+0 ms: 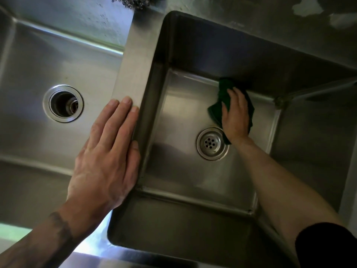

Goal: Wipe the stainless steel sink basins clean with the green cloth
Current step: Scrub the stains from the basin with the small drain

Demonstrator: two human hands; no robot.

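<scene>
Two stainless steel basins sit side by side. Inside the right basin, my right hand presses flat on the dark green cloth against the basin floor, near the far wall and just beyond the strainer drain. The cloth sticks out past my fingertips and on both sides of the hand. My left hand rests flat, fingers straight, on the steel divider between the basins. The left basin has an open round drain.
A steel scouring pad lies on the back ledge above the divider. A thin pipe or rod runs across the right basin's far right corner. The front rim of the sink gleams below my left forearm.
</scene>
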